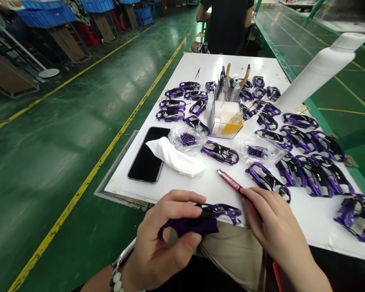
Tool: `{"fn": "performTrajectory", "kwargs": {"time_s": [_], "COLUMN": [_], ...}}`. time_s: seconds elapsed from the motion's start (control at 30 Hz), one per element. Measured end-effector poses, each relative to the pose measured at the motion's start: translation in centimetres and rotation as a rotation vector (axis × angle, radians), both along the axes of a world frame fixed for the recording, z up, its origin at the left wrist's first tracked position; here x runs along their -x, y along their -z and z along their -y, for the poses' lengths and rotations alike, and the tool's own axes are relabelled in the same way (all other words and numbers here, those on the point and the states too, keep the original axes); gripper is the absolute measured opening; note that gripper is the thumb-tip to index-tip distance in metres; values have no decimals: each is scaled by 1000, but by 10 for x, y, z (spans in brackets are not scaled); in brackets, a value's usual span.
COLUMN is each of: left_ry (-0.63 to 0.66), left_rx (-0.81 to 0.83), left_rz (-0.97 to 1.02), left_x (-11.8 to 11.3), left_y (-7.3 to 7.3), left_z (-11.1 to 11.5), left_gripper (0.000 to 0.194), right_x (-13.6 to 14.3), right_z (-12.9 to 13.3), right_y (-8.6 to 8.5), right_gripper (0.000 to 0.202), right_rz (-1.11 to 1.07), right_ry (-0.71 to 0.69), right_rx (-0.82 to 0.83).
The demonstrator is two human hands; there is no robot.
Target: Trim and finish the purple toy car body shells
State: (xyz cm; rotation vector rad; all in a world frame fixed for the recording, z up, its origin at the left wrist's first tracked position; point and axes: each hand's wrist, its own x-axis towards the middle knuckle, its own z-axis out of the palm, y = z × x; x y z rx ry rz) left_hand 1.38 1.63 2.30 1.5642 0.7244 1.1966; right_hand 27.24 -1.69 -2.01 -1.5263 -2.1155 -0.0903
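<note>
My left hand (162,243) grips a dark purple toy car body shell (197,225) between thumb and fingers, over the front edge of the white table. The shell lies on its side, its wheel-arch cutouts showing. My right hand (278,225) is closed around a red utility knife (230,181), which points up and left over the tabletop; whether its blade is out I cannot tell. Knife and shell are apart. Beyond them, a similar shell (220,152) rests between a bag of small purple parts (187,139) and a second bag (257,151).
A black phone (146,162) lies at the left, partly under a white cloth (178,159). Mid-table stands a clear tool holder (226,121) with pliers. Many more shells (314,174) cover the right side, near a tilted white bottle (320,73). A person (228,24) sits beyond.
</note>
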Motion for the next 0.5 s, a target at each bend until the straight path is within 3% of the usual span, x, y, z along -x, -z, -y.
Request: {"fn": "performTrajectory", "kwargs": {"time_s": [0.23, 0.5], "left_ry": [27, 26], "left_rx": [-96, -139], "left_rz": [-32, -43], "left_x": [-4, -9], "left_y": [-7, -7], "left_z": [2, 0], "left_gripper": [33, 32], "right_x": [17, 43], "right_z": [-20, -53], "right_y": [-9, -4], "right_gripper": [26, 24], "right_rz": [10, -12], "right_ry": [-150, -130], "right_rx": [9, -69]}}
